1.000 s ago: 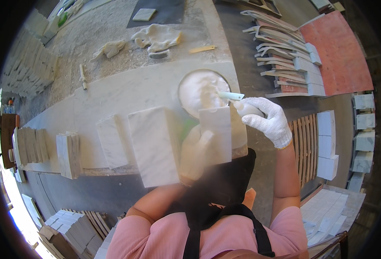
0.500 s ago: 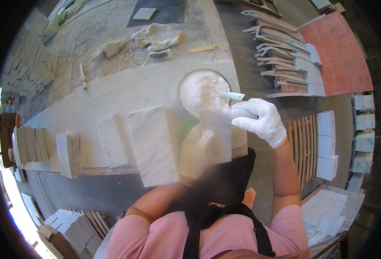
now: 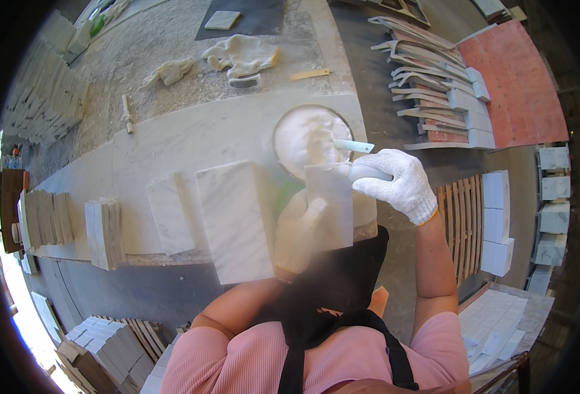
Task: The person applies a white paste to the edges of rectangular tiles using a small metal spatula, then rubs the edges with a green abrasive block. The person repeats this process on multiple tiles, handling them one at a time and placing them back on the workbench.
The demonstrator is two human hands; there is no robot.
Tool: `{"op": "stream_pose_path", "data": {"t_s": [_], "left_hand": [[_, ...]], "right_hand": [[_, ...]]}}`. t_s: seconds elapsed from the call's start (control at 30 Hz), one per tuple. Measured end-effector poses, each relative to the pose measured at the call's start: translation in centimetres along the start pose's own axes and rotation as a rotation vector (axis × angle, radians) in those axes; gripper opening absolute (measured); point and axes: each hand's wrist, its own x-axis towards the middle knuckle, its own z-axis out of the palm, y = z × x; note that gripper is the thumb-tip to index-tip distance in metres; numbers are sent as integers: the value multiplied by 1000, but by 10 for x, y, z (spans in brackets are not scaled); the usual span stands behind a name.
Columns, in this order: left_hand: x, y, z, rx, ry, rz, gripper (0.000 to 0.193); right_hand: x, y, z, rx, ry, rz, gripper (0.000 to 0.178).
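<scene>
My left hand (image 3: 298, 231), in a pale glove blurred by haze, is closed around a thin rectangular white marble tile (image 3: 331, 209). My right hand (image 3: 400, 184), also in a white knit glove, grips a tool with a rounded white handle (image 3: 374, 173). The narrow end of that tool lies at the tile's upper edge; its blade or tip is not clear. Just beyond both hands stands a round tub of white paste (image 3: 301, 134). A flat pale-green handle (image 3: 353, 145) sticks out over the tub's right rim.
Left of my hands, a stack of marble tiles (image 3: 235, 220) and smaller stacks (image 3: 102, 233) line the bench's near edge. Loose gloves (image 3: 244, 54) and a yellowish strip (image 3: 310, 74) lie farther back. Tiles on a slatted pallet (image 3: 461, 226) stand to the right.
</scene>
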Motion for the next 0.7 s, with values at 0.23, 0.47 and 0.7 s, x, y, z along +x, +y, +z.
{"op": "stream_pose_path", "data": {"t_s": [0.23, 0.47, 0.7], "left_hand": [[0, 0, 0, -3, 3, -13, 40], [0, -2, -1, 27, 2, 16, 40], [2, -4, 0, 65, 40, 74, 37]], "right_hand": [[1, -3, -2, -47, -19, 4, 27], [2, -9, -3, -58, -29, -10, 25], [-1, -3, -3, 3, -12, -2, 22]]}}
